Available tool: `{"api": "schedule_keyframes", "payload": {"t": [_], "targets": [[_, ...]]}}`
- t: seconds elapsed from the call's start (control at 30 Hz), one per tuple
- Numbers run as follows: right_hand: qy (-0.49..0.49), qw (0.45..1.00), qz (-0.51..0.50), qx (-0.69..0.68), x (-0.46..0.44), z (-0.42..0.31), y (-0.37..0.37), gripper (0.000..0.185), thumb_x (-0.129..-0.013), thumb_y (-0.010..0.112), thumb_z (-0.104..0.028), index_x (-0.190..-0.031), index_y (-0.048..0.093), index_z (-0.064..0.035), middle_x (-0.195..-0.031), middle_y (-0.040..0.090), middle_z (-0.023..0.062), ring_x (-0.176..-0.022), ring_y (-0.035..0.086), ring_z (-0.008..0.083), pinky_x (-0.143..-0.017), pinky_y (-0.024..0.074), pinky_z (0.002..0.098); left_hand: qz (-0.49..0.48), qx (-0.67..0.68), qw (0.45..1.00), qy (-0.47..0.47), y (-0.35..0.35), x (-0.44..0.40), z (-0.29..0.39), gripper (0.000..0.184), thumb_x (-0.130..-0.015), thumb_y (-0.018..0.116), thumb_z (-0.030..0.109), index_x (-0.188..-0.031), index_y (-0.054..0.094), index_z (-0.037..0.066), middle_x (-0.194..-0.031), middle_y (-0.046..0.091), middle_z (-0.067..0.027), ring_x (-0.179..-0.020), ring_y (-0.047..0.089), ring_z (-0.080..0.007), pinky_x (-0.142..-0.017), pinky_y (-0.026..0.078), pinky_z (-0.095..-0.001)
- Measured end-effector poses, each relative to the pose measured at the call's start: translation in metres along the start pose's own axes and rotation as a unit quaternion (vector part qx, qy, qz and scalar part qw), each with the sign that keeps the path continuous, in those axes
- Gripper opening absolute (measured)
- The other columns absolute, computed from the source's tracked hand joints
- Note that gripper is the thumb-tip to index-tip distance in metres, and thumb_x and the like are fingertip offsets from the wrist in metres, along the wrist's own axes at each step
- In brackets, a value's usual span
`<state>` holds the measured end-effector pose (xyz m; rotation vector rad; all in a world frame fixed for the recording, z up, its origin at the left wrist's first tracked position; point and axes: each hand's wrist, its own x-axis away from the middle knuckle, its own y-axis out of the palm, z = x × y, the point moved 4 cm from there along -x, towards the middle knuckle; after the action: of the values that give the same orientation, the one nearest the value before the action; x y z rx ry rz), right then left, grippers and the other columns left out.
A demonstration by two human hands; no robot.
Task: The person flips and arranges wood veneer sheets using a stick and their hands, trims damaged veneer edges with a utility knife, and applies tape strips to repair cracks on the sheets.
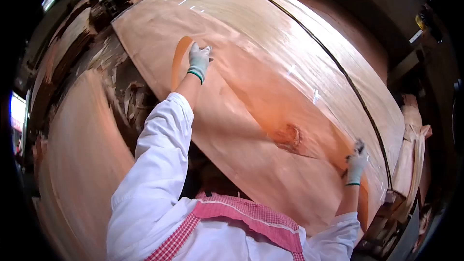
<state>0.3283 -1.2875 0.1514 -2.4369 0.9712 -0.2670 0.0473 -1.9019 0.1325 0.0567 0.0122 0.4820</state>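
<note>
A large, thin wood veneer sheet (232, 130) lies across the stack in front of me, with a dark reddish knot (288, 137) in its lower middle. My left hand (199, 60), in a pale glove with a green cuff, is closed on the sheet's upper left part, where a strip of it curls up beside the wrist. Toward the right end, my right hand (356, 163), gloved alike, has its fingers bent round the sheet's edge. Between the two hands the veneer sags and shows a fold.
A paler veneer layer (309, 53) with small tape pieces lies beyond, crossed by a dark cord (338, 65). More veneer sheets (87, 159) are stacked at the left, near torn scraps (133, 101). Rolled veneer (411, 140) stands at the right.
</note>
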Motion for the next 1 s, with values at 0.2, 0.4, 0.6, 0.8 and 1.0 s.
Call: {"api": "schedule_keyframes", "payload": {"t": [0.2, 0.4, 0.6, 0.8, 1.0], "targets": [[-0.12, 0.949, -0.259, 0.131, 0.051, -0.11, 0.249, 0.019, -0.09, 0.057, -0.017, -0.088, 0.057, 0.0021, -0.077, 0.059, 0.0129, -0.059, 0.053, 0.0228, -0.057, 0.0453, 0.0361, 0.057, -0.041, 0.997, -0.019, 0.007, -0.133, -0.072, 0.055, -0.083, 0.066, 0.004, -0.131, 0.041, -0.003, -0.097, 0.058, -0.0104, -0.069, 0.061, -0.0152, -0.044, 0.051, -0.0278], [-0.126, 0.947, -0.287, 0.069, 0.071, -0.123, 0.403, 0.029, -0.092, 0.052, -0.019, -0.103, 0.06, 0.0061, -0.114, 0.054, 0.0189, -0.098, 0.054, 0.0314, -0.086, 0.0446, 0.0372, 0.116, -0.266, 0.952, 0.092, -0.002, -0.17, -0.05, 0.063, -0.076, 0.072, 0.012, -0.132, 0.045, -0.001, -0.13, 0.05, -0.0252, -0.122, 0.046, -0.0377, -0.108, 0.034, -0.0397], [-0.208, 0.865, -0.208, 0.407, 0.07, -0.176, 0.416, 0.022, -0.094, 0.049, -0.021, -0.093, 0.054, -0.0004, -0.103, 0.062, 0.0235, -0.074, 0.066, 0.0381, -0.065, 0.0539, 0.0463, -0.175, -0.515, 0.736, 0.403, 0.048, -0.106, -0.1, 0.025, -0.083, 0.061, 0.018, -0.105, 0.06, 0.007, -0.123, 0.058, -0.0113, -0.121, 0.049, -0.0298, -0.107, 0.032, -0.0437], [-0.277, 0.8, -0.326, 0.422, 0.09, -0.233, 0.553, 0.017, -0.092, 0.045, -0.017, -0.096, 0.053, -0.0035, -0.069, 0.067, 0.0197, -0.063, 0.068, 0.0356, -0.055, 0.0533, 0.046, -0.195, -0.427, 0.826, 0.312, 0.035, -0.137, -0.128, 0.032, -0.088, 0.052, 0.015, -0.119, 0.057, 0.01, -0.126, 0.057, -0.0149, -0.121, 0.05, -0.0313, -0.107, 0.036, -0.0404], [-0.267, 0.833, -0.336, 0.348, 0.086, -0.246, 0.62, 0.019, -0.091, 0.044, -0.017, -0.095, 0.053, -0.0014, -0.076, 0.068, 0.0209, -0.07, 0.067, 0.0378, -0.066, 0.0532, 0.0474, -0.247, -0.437, 0.812, 0.3, 0.033, -0.14, -0.14, 0.042, -0.09, 0.053, 0.026, -0.129, 0.053, 0.011, -0.13, 0.054, -0.0157, -0.126, 0.046, -0.0312, -0.11, 0.032, -0.0388]]}}
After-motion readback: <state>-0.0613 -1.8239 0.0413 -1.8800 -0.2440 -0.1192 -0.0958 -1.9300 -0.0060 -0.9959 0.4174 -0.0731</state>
